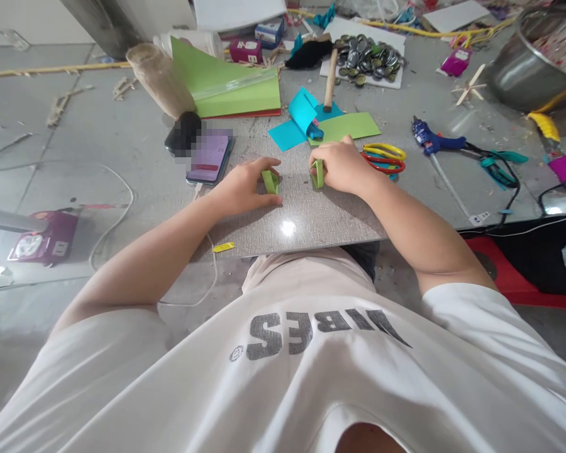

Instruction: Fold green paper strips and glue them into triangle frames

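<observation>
My left hand (240,187) rests on the patterned board, thumb and forefinger spread apart around a small folded green paper piece (270,182). That piece stands between them; whether other fingers touch it is hidden. A second folded green paper piece (317,176), shaped like a loop, is gripped at its right side by the curled fingers of my right hand (342,165). Just beyond that hand lie a flat green paper strip (358,126) and curled blue paper (303,108). Scissors (384,157) with yellow and red handles lie by my right wrist.
A phone (211,157) with a cable lies left of my left hand. Green sheets (236,88) and a hammer (331,82) are farther back, near a pile of bottle caps (365,60). On the right are a blue glue gun (436,137) and a metal pot (514,75).
</observation>
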Demonstrator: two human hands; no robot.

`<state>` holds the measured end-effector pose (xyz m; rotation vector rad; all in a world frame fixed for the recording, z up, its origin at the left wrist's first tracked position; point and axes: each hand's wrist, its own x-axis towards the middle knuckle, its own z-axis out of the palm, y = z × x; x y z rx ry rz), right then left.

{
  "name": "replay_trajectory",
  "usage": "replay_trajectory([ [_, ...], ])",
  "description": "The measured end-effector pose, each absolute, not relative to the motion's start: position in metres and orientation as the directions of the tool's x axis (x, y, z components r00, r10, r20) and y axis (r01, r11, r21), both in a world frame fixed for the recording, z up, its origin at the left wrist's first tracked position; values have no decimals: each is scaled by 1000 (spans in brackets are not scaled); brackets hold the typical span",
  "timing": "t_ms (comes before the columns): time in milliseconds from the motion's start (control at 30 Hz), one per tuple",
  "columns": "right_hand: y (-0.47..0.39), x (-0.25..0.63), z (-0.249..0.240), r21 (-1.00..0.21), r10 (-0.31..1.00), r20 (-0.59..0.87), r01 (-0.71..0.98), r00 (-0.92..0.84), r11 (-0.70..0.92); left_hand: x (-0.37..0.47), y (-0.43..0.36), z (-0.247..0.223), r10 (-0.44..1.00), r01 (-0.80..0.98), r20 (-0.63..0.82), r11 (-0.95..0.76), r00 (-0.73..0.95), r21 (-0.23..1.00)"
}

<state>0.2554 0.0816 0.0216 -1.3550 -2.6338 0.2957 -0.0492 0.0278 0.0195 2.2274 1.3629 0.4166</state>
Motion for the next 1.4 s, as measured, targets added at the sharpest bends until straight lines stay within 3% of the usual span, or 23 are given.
replay_trajectory([
  [300, 80, 290, 74, -448, 897, 13, 800, -442, 400, -47, 25, 18, 896, 735, 39, -388, 443, 556],
  [500, 40, 334, 111, -411, 937, 134, 842, -322, 349, -47, 24, 19, 892, 736, 21, -386, 452, 557],
  [767, 1, 407, 83, -362, 920, 161, 846, -356, 391, -46, 26, 16, 886, 729, 53, -413, 461, 545],
  [1400, 32, 397, 62, -252, 870, 217, 836, -443, 488, -46, 26, 14, 882, 721, 76, -427, 465, 546],
])
